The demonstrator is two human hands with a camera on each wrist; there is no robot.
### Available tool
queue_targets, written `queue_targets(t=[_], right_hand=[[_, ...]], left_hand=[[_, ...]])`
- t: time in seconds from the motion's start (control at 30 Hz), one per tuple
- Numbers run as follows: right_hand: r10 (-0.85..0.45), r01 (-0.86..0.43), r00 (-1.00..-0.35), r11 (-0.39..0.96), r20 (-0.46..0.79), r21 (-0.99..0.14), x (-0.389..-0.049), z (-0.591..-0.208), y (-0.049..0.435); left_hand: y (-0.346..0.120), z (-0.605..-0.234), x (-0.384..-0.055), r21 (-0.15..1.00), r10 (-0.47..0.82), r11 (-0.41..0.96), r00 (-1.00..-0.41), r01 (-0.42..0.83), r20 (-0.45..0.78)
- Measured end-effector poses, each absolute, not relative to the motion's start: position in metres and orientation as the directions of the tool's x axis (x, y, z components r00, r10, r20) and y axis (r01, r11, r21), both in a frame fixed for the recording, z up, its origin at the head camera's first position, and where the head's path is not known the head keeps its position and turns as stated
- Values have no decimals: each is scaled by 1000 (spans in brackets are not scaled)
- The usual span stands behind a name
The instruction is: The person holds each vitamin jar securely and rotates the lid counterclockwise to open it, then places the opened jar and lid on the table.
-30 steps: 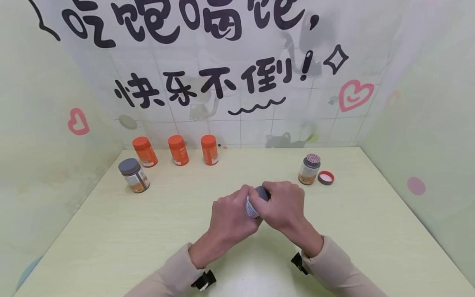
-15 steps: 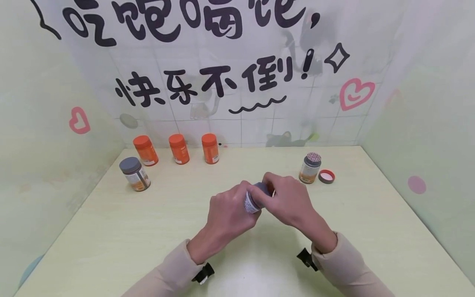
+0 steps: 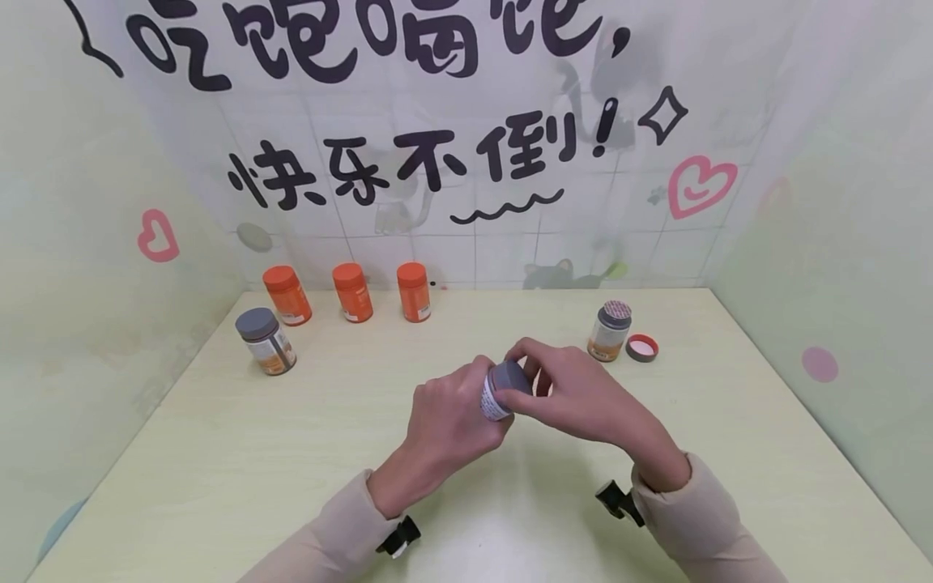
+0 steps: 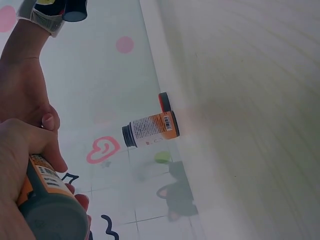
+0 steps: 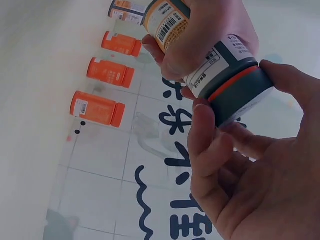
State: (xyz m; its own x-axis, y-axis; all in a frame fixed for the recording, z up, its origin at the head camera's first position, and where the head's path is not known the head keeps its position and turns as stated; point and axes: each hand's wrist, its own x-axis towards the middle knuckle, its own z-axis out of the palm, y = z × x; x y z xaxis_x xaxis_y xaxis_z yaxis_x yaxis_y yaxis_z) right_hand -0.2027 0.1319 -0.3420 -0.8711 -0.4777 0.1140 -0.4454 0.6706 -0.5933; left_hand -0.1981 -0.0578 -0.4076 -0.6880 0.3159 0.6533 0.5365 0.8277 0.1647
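My left hand (image 3: 452, 413) grips a grey bottle (image 5: 237, 47) with a white and orange label, holding it tilted above the table. In the left wrist view, the bottle's dark base (image 4: 56, 220) faces the camera. At the bottle's upper end, fingertips and thumb of my right hand (image 3: 583, 401) pinch the grey lid (image 5: 242, 95) at its edge. An orange-red ring (image 5: 232, 82) shows between lid and bottle in the right wrist view. The middle of the bottle is hidden by my left fingers.
An uncapped bottle (image 3: 609, 334) with a patterned seal stands at the back right, beside its upturned lid (image 3: 642, 348). At the back left are three orange bottles (image 3: 353, 295) and a capped grey-lidded bottle (image 3: 270, 344). Walls border the table (image 3: 291, 453) on three sides.
My right hand has loosened from a tight wrap to a fingertip hold on the lid, its wrist swinging right. More of the lid shows. The left hand and bottle have barely moved.
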Motion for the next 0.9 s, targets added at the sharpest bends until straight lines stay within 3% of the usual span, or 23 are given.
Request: queue_targets(t=[0.2, 0.3, 0.63, 0.9], right_hand=[[-630, -605, -756, 565, 180, -561, -205, -339, 141], [-654, -628, -733, 542, 189, -559, -206, -338, 143], [-418, -366, -907, 720, 52, -590, -204, -342, 134], [-467, -403, -882, 679, 63, -613, -206, -343, 135]], left_hand=[[-59, -408, -198, 170, 316, 827, -693, 536, 649], [-59, -408, -198, 172, 320, 825, -696, 538, 643], [-58, -407, -197, 171, 334, 819, -696, 548, 636], [-59, -408, -198, 153, 340, 828, -700, 539, 628]])
